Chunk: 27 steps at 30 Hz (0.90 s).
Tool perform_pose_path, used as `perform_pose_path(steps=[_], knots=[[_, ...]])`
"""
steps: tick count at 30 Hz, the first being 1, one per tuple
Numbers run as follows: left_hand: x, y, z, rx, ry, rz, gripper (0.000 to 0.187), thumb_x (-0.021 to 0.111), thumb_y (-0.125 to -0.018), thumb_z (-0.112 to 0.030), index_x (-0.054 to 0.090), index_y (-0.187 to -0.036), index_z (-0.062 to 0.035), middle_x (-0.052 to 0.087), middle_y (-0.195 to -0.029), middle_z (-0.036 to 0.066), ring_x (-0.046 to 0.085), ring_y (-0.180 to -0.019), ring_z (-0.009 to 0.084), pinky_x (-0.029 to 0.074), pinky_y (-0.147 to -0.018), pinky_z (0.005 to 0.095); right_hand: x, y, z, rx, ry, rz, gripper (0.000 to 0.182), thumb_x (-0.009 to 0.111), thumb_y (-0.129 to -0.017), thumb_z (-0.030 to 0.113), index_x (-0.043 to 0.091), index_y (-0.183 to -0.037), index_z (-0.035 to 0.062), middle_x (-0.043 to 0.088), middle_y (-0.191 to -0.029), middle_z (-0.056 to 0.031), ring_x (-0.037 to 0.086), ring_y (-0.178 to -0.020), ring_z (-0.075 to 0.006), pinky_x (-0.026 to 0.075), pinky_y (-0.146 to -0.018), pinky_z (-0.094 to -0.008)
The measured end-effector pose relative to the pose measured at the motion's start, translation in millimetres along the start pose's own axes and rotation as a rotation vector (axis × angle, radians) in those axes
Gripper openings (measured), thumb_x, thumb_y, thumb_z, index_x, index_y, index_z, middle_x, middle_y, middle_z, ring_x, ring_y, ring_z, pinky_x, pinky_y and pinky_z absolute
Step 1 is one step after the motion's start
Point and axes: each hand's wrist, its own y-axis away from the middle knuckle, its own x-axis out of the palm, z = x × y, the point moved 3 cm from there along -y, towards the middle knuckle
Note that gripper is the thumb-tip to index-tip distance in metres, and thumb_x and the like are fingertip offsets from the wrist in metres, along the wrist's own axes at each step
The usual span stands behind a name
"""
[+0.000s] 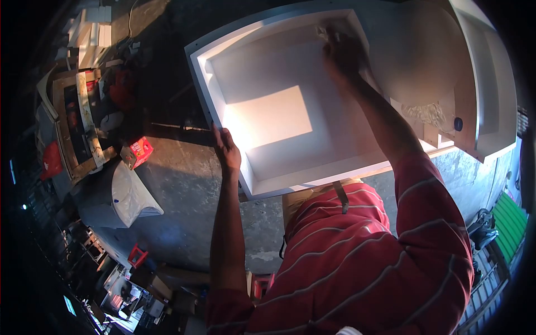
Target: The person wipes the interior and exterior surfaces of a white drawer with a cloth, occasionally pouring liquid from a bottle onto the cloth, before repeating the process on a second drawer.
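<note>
A white open box or drawer [318, 171] lies in front of me, its inside facing up, with a bright patch of light on its floor. My left hand [226, 148] is at its left outer wall, fingers on the edge, and seems to grip it. Over the far right inner corner my right hand [341, 53] is blurred, its fingers closed round a small pale thing [322, 32] that I cannot make out.
On the right stand another white panelled piece [491, 84] and pale stringy material [427, 114]. Wooden frames [86, 117], a red box [137, 152] and a white sack [131, 195] are at left. A red stool [137, 255] stands lower left.
</note>
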Motion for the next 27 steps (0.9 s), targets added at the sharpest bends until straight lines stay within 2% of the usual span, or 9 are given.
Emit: perform_pose_path(steps=[2,6,7,13,16,17,21,24,27], knots=[[1,0,3,0.014,0.035,-0.001,0.053,0.037,-0.1,-0.03,0.031,-0.136,0.0068,0.036,-0.135,0.031,0.04,-0.124,0.0432,0.036,-0.101,0.0438,-1,13,50,-0.102,0.178,0.001,0.051,0.051,-0.085,0.025,0.045,-0.132,0.0076,0.054,-0.108,-0.0154,0.052,-0.096,-0.0323,0.041,-0.081,-0.0456],[1,-1,5,0.136,-0.087,-0.077,0.048,0.04,-0.098,-0.025,0.035,-0.134,0.0071,0.041,-0.13,0.029,0.046,-0.115,0.042,0.038,-0.097,0.0443,12,99,161,-0.519,-0.127,0.629,0.067,0.059,-0.084,0.025,0.029,-0.143,0.0332,0.045,-0.124,-0.0125,0.044,-0.117,-0.033,0.034,-0.104,-0.0468],[0,0,-1,0.152,-0.086,-0.079,0.047,0.041,-0.098,-0.024,0.036,-0.134,0.0068,0.042,-0.127,0.027,0.047,-0.113,0.0408,0.039,-0.095,0.0429,20,108,171,-0.566,-0.132,0.756,0.067,0.06,-0.084,0.026,0.029,-0.144,0.0327,0.045,-0.125,-0.0128,0.044,-0.117,-0.0325,0.031,-0.107,-0.0472],[1,2,-9,0.076,-0.067,-0.05,0.045,0.041,-0.098,-0.021,0.034,-0.136,0.0031,0.043,-0.126,0.026,0.047,-0.113,0.038,0.041,-0.094,0.0413,62,-26,171,-0.24,0.051,0.316,0.042,0.048,-0.086,0.021,0.05,-0.128,0.0236,0.053,-0.117,-0.0092,0.05,-0.107,-0.0259,0.042,-0.088,-0.0394],[0,-1,-6,0.078,-0.052,-0.038,0.045,0.042,-0.098,-0.02,0.035,-0.135,0.0037,0.045,-0.124,0.026,0.047,-0.113,0.0375,0.041,-0.094,0.0421,65,9,207,-0.485,0.034,0.337,0.038,0.049,-0.086,0.023,0.054,-0.124,0.0213,0.053,-0.117,-0.0091,0.049,-0.109,-0.026,0.041,-0.089,-0.0398],[2,-1,-5,0.083,-0.027,-0.026,0.045,0.042,-0.098,-0.02,0.035,-0.135,0.0043,0.046,-0.122,0.025,0.047,-0.113,0.0371,0.04,-0.094,0.0424,78,30,224,-0.322,-0.229,0.383,0.035,0.05,-0.086,0.023,0.056,-0.121,0.0213,0.053,-0.117,-0.0076,0.048,-0.111,-0.025,0.041,-0.09,-0.0397],[1,0,-12,0.114,-0.067,-0.053,0.046,0.041,-0.097,-0.021,0.036,-0.134,0.0063,0.049,-0.115,0.024,0.048,-0.107,0.037,0.04,-0.092,0.0424,33,128,211,-0.77,-0.149,0.638,0.038,0.054,-0.087,0.023,0.053,-0.124,0.0262,0.054,-0.117,-0.0014,0.047,-0.113,-0.0195,0.038,-0.092,-0.0375],[2,-4,-8,0.11,-0.089,-0.066,0.045,0.042,-0.096,-0.02,0.037,-0.132,0.0072,0.048,-0.114,0.025,0.05,-0.104,0.0381,0.042,-0.089,0.0417,13,202,187,-1.066,-0.446,0.68,0.045,0.059,-0.083,0.02,0.052,-0.125,0.0346,0.05,-0.121,0.0007,0.047,-0.112,-0.0173,0.037,-0.091,-0.0372],[3,1,-12,0.153,-0.121,-0.098,0.043,0.042,-0.096,-0.019,0.038,-0.131,0.007,0.048,-0.115,0.026,0.052,-0.101,0.0383,0.043,-0.086,0.0414,9,204,221,-1.032,-0.42,1.017,0.023,0.057,-0.083,0.018,0.065,-0.101,0.0304,0.05,-0.119,0.0028,0.048,-0.102,-0.0161,0.037,-0.09,-0.0349]])
